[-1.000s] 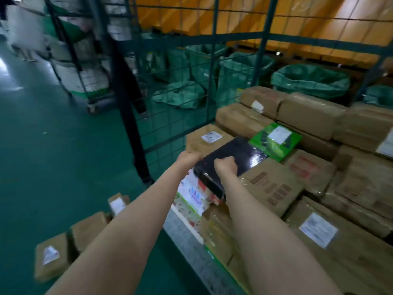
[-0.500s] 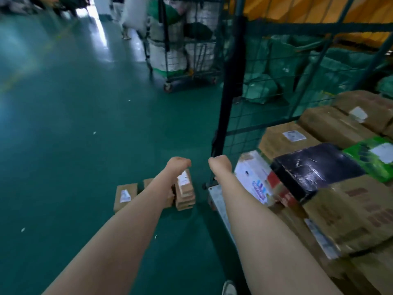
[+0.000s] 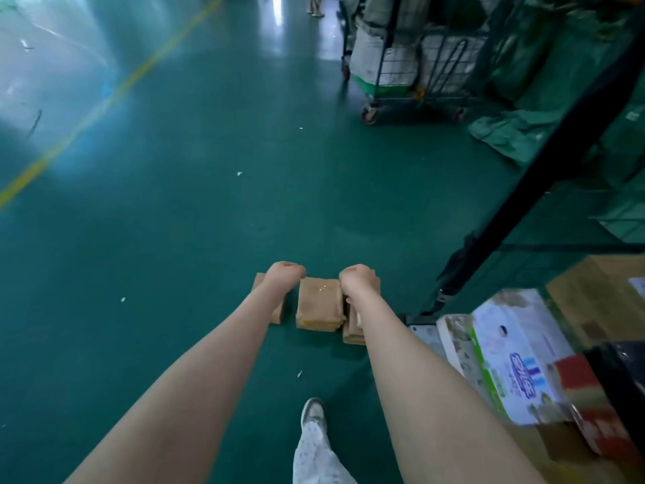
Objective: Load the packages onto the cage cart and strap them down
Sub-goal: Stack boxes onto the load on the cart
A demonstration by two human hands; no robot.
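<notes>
Head view. Both bare forearms reach out and down. Left hand (image 3: pixel 283 274) and right hand (image 3: pixel 356 277) are bent down at the wrist. The fingers are hidden behind the knuckles, so I cannot tell if they are wide, narrow or holding anything.

Under the hands, three flat brown cardboard packages (image 3: pixel 319 303) lie in a close row on the glossy green floor (image 3: pixel 174 239). The left hand overlaps the left one. The right hand overlaps the right one, which looks like a small stack. The middle one shows fully between the wrists. Contact: cannot tell.

The dark-framed wire cage cart (image 3: pixel 520 188) is on the right, its near-left corner near the row. In it:
- a white carton with green and blue print (image 3: pixel 516 347), tilted at the near edge
- a shiny black wrapped parcel (image 3: pixel 621 372) right of that
- a plain brown carton (image 3: pixel 600 295) farther in

Far side: a second wheeled cage with white sacks (image 3: pixel 401 54), and green fabric bags (image 3: pixel 523 134) right of it. A yellow floor line (image 3: pixel 104 99) runs diagonally at left. A light shoe (image 3: pixel 312 412) and patterned trouser leg (image 3: pixel 317 455) are near, between the forearms.
</notes>
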